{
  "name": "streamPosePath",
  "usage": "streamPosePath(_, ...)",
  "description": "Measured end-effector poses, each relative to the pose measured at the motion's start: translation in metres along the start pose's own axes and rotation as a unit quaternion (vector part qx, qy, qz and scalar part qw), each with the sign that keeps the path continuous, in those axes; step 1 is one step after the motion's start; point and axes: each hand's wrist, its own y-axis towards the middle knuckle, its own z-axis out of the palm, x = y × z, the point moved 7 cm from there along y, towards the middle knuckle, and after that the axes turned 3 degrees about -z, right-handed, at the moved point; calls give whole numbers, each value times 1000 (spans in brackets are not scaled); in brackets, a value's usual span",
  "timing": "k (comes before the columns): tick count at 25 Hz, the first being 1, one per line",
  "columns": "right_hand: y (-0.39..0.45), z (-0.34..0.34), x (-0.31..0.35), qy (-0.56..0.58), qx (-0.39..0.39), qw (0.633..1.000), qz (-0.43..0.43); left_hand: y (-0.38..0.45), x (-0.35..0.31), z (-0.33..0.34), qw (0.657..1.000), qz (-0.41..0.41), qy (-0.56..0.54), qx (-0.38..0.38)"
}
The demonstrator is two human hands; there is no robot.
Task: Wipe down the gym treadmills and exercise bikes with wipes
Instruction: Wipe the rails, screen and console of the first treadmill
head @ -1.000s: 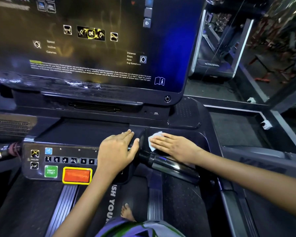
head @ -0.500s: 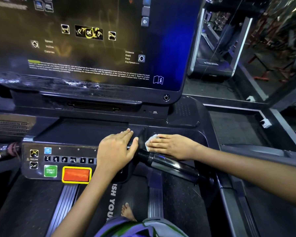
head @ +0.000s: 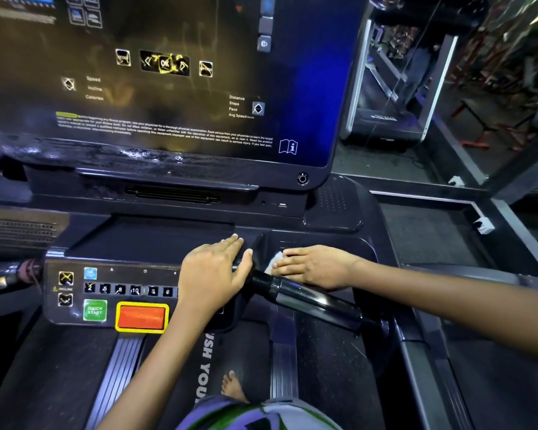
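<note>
Right hand (head: 316, 266) — fingers straight, pointing left — presses a white wipe (head: 274, 261) into the treadmill console (head: 143, 243) tray. Left hand (head: 213, 273) rests flat and relaxed on the console, just left of the wipe.

The treadmill's screen (head: 168, 82) is showing as glossy glass, smeared and streaked along its lower edge. The console tray (head: 339, 243) is looking like smooth, semi-gloss black plastic. The handlebar (head: 311, 297) is gleaming, a polished dark finish catching light. The wipe (head: 274, 262) is appearing white, soft and crumpled. The belt (head: 330, 361) is looking matt and grainy.
</note>
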Motion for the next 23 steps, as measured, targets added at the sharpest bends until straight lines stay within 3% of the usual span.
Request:
streamPosePath(6, -57, -13, -30, 91, -21, 985, 147, 0, 0, -3, 1000, 2, 4, -5)
streamPosePath(9, -107, -8, -32, 125, 42, 974, 183, -1, 2, -1, 1000, 2, 10, -2)
streamPosePath(16, -132, -15, 3, 196, 151, 956, 155, -2, 3, 2, 1000, 4, 6, 10)
streamPosePath(19, -126, -11, 17, 213, 249, 934, 140, -2, 3, 3, 1000, 2, 5, 9)
streamPosePath(23, -114, -22, -12, 108, 216, 958, 154, -2, 3, 3, 1000, 6, 7, 5)
